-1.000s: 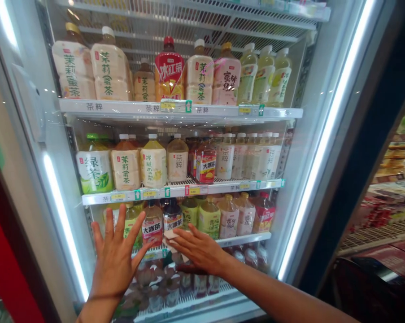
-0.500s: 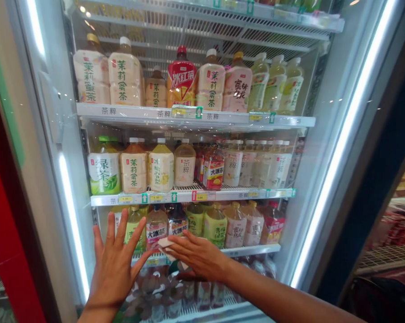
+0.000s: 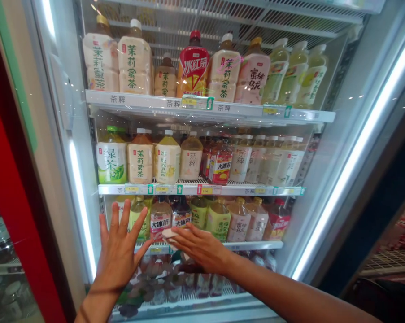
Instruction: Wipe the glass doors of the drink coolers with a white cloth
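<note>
My left hand (image 3: 119, 251) lies flat against the glass door (image 3: 326, 170) of a drinks fridge, fingers spread, holding nothing. My right hand (image 3: 198, 247) reaches in from the right and presses a small white cloth (image 3: 169, 234) against the same glass with flat fingers. Both hands are low on the door, in front of the third shelf (image 3: 256, 245) of tea bottles (image 3: 160, 220). Most of the cloth is hidden under my fingers.
Behind the glass stand shelves of bottled teas: big bottles (image 3: 135, 58) on top, mid-size bottles (image 3: 140, 157) below, dark bottles (image 3: 162, 282) at the bottom. Lit strips run down both door edges (image 3: 353, 157). A red panel (image 3: 10, 179) is at the left, store shelving (image 3: 390, 260) at the right.
The view has shifted so the fridge sits further right and lower. Both hands have stayed pressed on the glass in about the same spot on the door.
</note>
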Available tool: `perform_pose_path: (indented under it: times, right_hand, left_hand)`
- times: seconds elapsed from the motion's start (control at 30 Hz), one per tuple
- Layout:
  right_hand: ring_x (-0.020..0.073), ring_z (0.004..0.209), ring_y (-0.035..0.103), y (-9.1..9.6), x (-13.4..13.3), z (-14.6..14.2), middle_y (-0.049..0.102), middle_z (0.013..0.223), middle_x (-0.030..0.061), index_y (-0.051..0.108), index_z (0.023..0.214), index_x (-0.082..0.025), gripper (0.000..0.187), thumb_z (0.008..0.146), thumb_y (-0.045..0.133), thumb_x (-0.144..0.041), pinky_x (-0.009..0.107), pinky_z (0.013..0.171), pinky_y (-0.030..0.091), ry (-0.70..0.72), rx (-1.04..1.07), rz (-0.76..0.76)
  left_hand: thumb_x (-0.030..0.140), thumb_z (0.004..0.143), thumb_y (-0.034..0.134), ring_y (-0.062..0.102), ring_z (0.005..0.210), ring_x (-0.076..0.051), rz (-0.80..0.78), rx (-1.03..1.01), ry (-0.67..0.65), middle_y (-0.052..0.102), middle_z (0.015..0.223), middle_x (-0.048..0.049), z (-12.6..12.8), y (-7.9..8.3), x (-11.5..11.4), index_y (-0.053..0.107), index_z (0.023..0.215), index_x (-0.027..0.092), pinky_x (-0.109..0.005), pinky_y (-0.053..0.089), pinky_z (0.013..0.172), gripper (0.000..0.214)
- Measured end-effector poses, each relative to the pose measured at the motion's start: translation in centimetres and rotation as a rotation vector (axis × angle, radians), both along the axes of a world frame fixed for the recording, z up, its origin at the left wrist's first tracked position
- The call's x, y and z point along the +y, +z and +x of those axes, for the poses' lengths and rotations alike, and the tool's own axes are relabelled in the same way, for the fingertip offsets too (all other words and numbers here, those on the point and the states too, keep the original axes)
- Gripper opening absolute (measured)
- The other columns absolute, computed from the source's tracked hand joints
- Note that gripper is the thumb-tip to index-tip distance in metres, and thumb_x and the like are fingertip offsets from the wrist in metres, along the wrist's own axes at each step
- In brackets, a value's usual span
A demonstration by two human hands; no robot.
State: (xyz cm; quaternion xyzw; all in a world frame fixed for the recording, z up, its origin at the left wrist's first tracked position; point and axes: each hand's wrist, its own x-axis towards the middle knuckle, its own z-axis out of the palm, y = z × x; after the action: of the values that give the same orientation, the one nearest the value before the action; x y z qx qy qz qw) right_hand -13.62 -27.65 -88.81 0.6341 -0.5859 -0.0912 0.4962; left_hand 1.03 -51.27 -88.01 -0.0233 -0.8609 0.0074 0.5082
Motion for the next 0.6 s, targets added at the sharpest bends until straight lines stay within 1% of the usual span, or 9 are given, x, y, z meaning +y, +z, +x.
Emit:
perform_pose_path:
  times: [0.03, 0.1, 0.23, 0.3, 0.33, 0.37, 0.43, 0.53, 0.6]
  right_hand:
    - [0.0226, 0.158, 0.017, -0.4, 0.2, 0.0, 0.044, 0.161, 0.0070, 0.047, 0.150, -0.011, 0.077, 0.096, 0.048, -0.065, 0.042, 0.129, 0.022, 0.022, 0.005, 0.041]
    - [0.0222, 0.158, 0.020, 1.0, 0.5, -0.1, 0.044, 0.160, 0.0091, 0.039, 0.155, -0.009, 0.079, 0.097, 0.048, -0.063, 0.043, 0.128, 0.024, 0.002, -0.010, 0.032]
    - [0.0290, 0.158, 0.018, 8.6, 1.1, -0.6, 0.036, 0.164, 0.0144, 0.008, 0.163, -0.010, 0.093, 0.098, 0.043, -0.067, 0.055, 0.129, 0.014, -0.179, -0.089, -0.261]
    - [0.0314, 0.158, 0.015, 10.5, 1.3, -1.0, 0.032, 0.165, 0.0151, 0.000, 0.163, -0.011, 0.096, 0.098, 0.040, -0.069, 0.059, 0.129, 0.009, -0.229, -0.097, -0.380]
    - [0.0316, 0.159, 0.014, 10.3, 1.5, -1.1, 0.033, 0.165, 0.0155, 0.000, 0.163, -0.010, 0.097, 0.097, 0.039, -0.070, 0.059, 0.129, 0.008, -0.232, -0.089, -0.399]
    - [0.0313, 0.159, 0.014, 9.4, 1.7, -1.2, 0.036, 0.164, 0.0159, 0.003, 0.163, -0.009, 0.097, 0.097, 0.040, -0.070, 0.059, 0.129, 0.007, -0.227, -0.079, -0.392]
    - [0.0298, 0.159, 0.015, 5.8, 2.4, -1.4, 0.044, 0.159, 0.0159, 0.014, 0.162, -0.008, 0.096, 0.096, 0.044, -0.070, 0.057, 0.130, 0.007, -0.189, -0.062, -0.315]
    - [0.0251, 0.157, 0.020, -0.4, 4.6, -1.6, 0.052, 0.155, 0.0112, 0.035, 0.157, -0.010, 0.082, 0.096, 0.049, -0.064, 0.050, 0.130, 0.015, -0.100, -0.055, -0.102]
    - [0.0207, 0.157, 0.023, -2.1, 6.7, -1.9, 0.050, 0.156, 0.0064, 0.044, 0.152, -0.012, 0.072, 0.098, 0.047, -0.060, 0.043, 0.129, 0.020, -0.044, -0.031, 0.045]
  left_hand:
    - [0.052, 0.088, 0.066, -0.001, 0.159, -0.037, 0.000, 0.000, -0.006, 0.006, 0.173, -0.0098, 0.0, 0.0, 0.2, 0.019, 0.160, 0.038, -0.071, 0.005, 0.124, 0.087]
    - [0.054, 0.087, 0.067, -0.001, 0.159, -0.037, -0.013, 0.003, -0.025, 0.006, 0.173, -0.0091, -0.1, -0.1, 0.7, 0.020, 0.160, 0.038, -0.070, 0.004, 0.124, 0.088]
    - [0.055, 0.086, 0.068, 0.000, 0.159, -0.034, -0.078, 0.039, -0.052, 0.005, 0.173, -0.0059, -0.8, -0.2, 2.0, 0.020, 0.160, 0.038, -0.066, 0.000, 0.126, 0.090]
    - [0.055, 0.086, 0.069, 0.000, 0.160, -0.033, -0.090, 0.048, -0.055, 0.005, 0.173, -0.0057, -1.3, -0.1, 2.5, 0.019, 0.160, 0.038, -0.065, 0.000, 0.126, 0.091]
    - [0.055, 0.085, 0.069, -0.001, 0.159, -0.034, -0.089, 0.053, -0.054, 0.005, 0.173, -0.0061, -1.6, 0.0, 2.7, 0.019, 0.160, 0.037, -0.066, 0.000, 0.126, 0.092]
    - [0.055, 0.084, 0.070, -0.001, 0.159, -0.034, -0.088, 0.057, -0.050, 0.005, 0.173, -0.0064, -1.8, 0.2, 2.9, 0.019, 0.160, 0.037, -0.066, 0.000, 0.126, 0.093]
    - [0.055, 0.083, 0.071, 0.000, 0.159, -0.034, -0.090, 0.064, -0.044, 0.005, 0.173, -0.0065, -2.3, 0.3, 3.4, 0.020, 0.160, 0.037, -0.066, 0.000, 0.126, 0.095]
    - [0.055, 0.082, 0.072, 0.001, 0.159, -0.034, -0.113, 0.044, -0.053, 0.005, 0.173, -0.0058, -2.8, 0.1, 4.4, 0.019, 0.160, 0.037, -0.067, 0.001, 0.126, 0.096]
    - [0.056, 0.082, 0.072, 0.002, 0.159, -0.034, -0.141, 0.030, -0.079, 0.007, 0.172, -0.0053, -3.0, -0.2, 5.3, 0.020, 0.160, 0.037, -0.066, 0.002, 0.127, 0.096]
